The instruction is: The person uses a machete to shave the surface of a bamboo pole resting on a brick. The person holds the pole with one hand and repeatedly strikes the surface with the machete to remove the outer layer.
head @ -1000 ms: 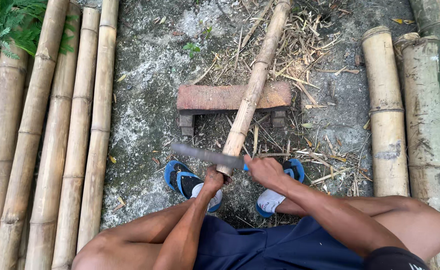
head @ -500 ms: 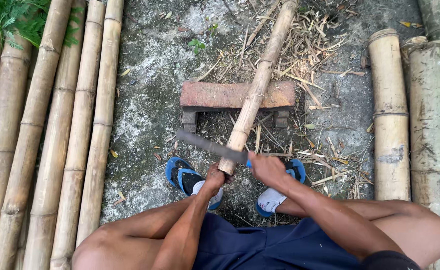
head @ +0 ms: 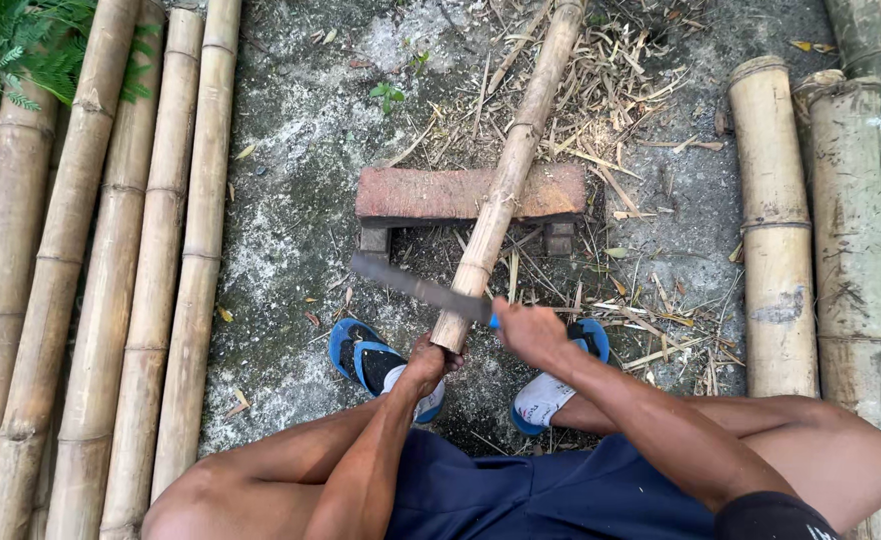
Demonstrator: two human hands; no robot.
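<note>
1. On bare, chalky ground strewn with dry shavings, a seated person works a bamboo pole [head: 509,185] with both hands, seen from above.
2. The left hand [head: 429,360] is closed around the near end of the bamboo pole, gripping it just above the knees.
3. The right hand [head: 529,330] is wrapped tight on the blue handle of a long knife [head: 421,288], whose dark blade lies across the pole's near end, touching it and pointing to the person's left.
4. The pole runs away from the person, tilted up and to the right, and rests across a low reddish wooden block [head: 431,192] standing on short legs.
5. Both feet, in blue sandals [head: 361,352] and white socks, are planted just beside the pole's near end, one on each side.
6. A row of long bamboo stalks [head: 121,270] lies on the ground to the person's left, side by side and touching.
7. Thicker, cut bamboo sections [head: 776,230] lie to the right, well apart from the block.
8. Green fern leaves [head: 36,45] show at the far left corner, over the stalks.
</note>
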